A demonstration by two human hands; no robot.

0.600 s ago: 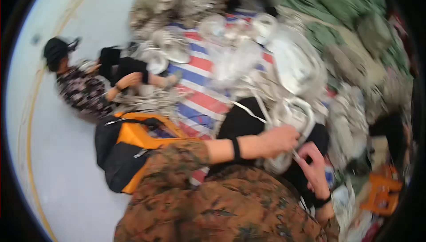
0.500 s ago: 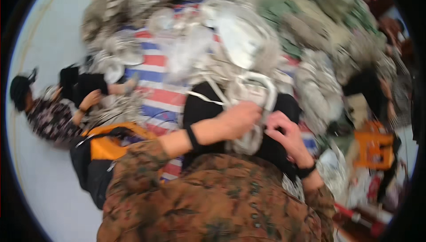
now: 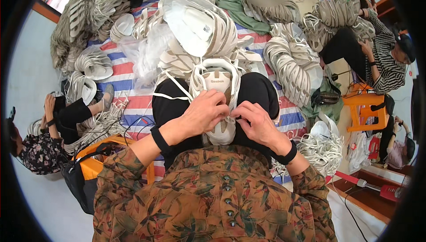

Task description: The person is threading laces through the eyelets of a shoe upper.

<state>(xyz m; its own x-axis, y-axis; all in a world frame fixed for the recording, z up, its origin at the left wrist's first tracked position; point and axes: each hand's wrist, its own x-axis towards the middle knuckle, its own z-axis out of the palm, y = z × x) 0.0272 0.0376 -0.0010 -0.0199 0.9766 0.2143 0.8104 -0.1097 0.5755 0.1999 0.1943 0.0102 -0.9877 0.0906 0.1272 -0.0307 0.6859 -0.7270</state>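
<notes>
A white and beige shoe upper (image 3: pixel 217 82) lies across my lap, its padded collar away from me and its toe close to my body. Loose white shoelace (image 3: pixel 171 96) trails off its left side over my black trouser leg. My left hand (image 3: pixel 205 112) rests over the middle of the upper, thumb and fingers pinched together at its right edge. Right beside it, my right hand (image 3: pixel 256 121) is also pinched, the fingertips of both almost meeting. A small white bit shows between them, but the fingers hide what it is.
Stacked shoe uppers (image 3: pixel 195 22) lie beyond my knees on a striped sheet (image 3: pixel 133 69). A bundle of white laces (image 3: pixel 320 146) is at right. Orange stools (image 3: pixel 361 109) stand on both sides, a black bag (image 3: pixel 80 182) at left. Other people sit around, one at left (image 3: pixel 42 146).
The view has shifted and sharpened. My left hand has come down the upper toward its toe, and both hands have closed in on each other at its right edge.
</notes>
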